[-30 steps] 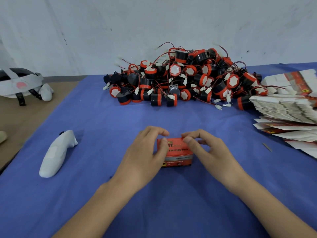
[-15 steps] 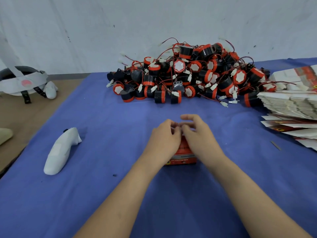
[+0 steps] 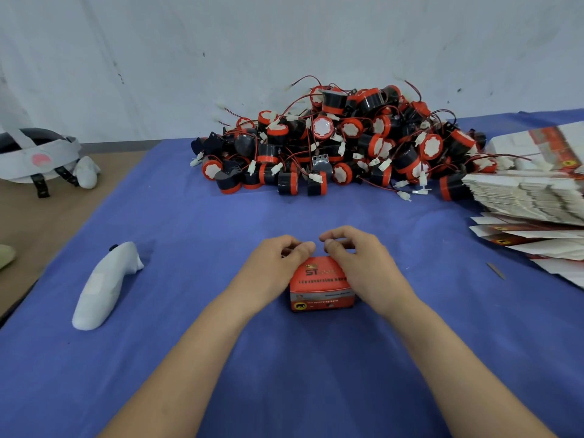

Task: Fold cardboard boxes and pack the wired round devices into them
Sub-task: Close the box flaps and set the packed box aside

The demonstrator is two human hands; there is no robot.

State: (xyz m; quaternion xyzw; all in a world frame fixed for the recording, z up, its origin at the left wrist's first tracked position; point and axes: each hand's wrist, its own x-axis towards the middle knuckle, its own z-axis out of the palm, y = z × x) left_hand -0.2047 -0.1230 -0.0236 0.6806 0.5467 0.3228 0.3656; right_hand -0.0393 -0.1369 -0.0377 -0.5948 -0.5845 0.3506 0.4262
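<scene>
Red box (image 3: 319, 289) grasped by both hands on the blue surface (image 3: 221, 358).
Fingers of the left hand (image 3: 271, 270) and right hand (image 3: 363, 267) curl over its top; devices (image 3: 341, 147) heap behind, flat cartons (image 3: 531, 197) stack far right, a controller (image 3: 104, 286) lies well left.

I am working in what is looking like a small packing workshop. Blue cloth (image 3: 189, 248) is covering the table. A loose heap of black-and-red wired round devices (image 3: 341, 143) is lying beyond my fingers (image 3: 294, 248), against a scuffed white wall (image 3: 158, 58). Stacks of flat printed cardboard boxes (image 3: 524, 194) are lying off to their right, and one folded red box (image 3: 319, 289) is sitting under my fingertips.
</scene>
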